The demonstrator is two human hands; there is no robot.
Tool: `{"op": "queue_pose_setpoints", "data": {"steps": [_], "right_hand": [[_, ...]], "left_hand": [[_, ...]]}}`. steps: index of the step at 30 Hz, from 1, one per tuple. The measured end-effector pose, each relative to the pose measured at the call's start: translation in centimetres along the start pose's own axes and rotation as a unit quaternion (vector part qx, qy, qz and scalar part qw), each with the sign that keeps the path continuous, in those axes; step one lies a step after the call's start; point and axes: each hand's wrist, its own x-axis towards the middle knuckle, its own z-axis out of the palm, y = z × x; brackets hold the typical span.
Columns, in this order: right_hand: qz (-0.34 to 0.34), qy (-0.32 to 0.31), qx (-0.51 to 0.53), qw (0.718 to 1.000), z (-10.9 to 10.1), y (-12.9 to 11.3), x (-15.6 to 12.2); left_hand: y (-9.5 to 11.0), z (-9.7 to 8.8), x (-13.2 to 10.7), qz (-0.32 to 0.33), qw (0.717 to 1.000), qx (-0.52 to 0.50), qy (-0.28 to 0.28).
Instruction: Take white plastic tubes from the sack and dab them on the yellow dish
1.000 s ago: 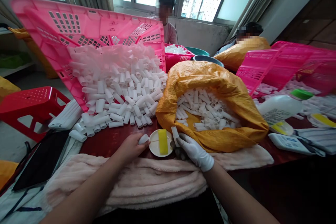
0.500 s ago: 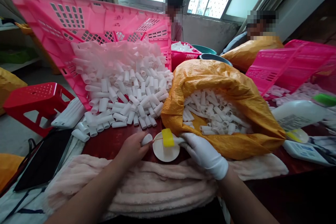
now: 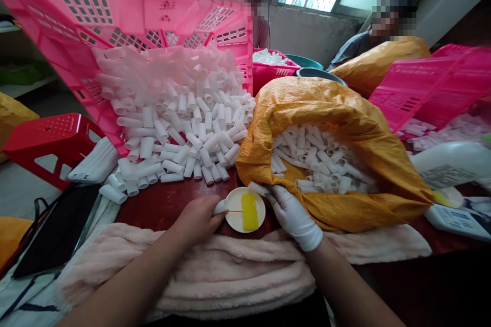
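Observation:
My bare left hand is closed on a thin stick with a flat yellow pad at its far end. A short white piece shows at the fingertips, around or beside the stick. The pad lies over a small round white dish; I cannot tell whether they touch. My right hand, in a white glove, pinches a short white plastic tube at the near lip of an orange woven sack. Many similar tubes fill the sack's mouth.
A tilted pink crate spills white tubes onto the dark red table at left. A pale pink towel lies along the front edge. A tablet and red stool are left; a bottle is right. Two people sit beyond.
The yellow pad has come off the tube in my right hand and dropped lower over the dish. My right hand has raised its tube to the sack's lip. The camera view has shifted slightly.

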Motion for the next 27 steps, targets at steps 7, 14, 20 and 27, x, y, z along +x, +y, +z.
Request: {"op": "queue_pose_setpoints", "data": {"steps": [7, 14, 20, 27], "right_hand": [[-0.031, -0.010, 0.028, 0.999, 0.4, -1.2, 1.3], [-0.023, -0.016, 0.051, 0.998, 1.0, -0.4, 1.2], [-0.025, -0.006, 0.079, 0.997, 1.3, -0.6, 0.9], [-0.017, 0.007, 0.084, 0.996, 1.5, -0.7, 0.7]], "left_hand": [[0.4, -0.1, 0.3, -0.026, 0.999, 0.031, -0.007], [0.8, -0.3, 0.4, -0.027, 0.998, 0.051, -0.012], [1.0, -0.4, 0.5, -0.028, 0.998, 0.057, -0.013], [1.0, -0.4, 0.5, -0.017, 0.998, 0.064, 0.000]]}}
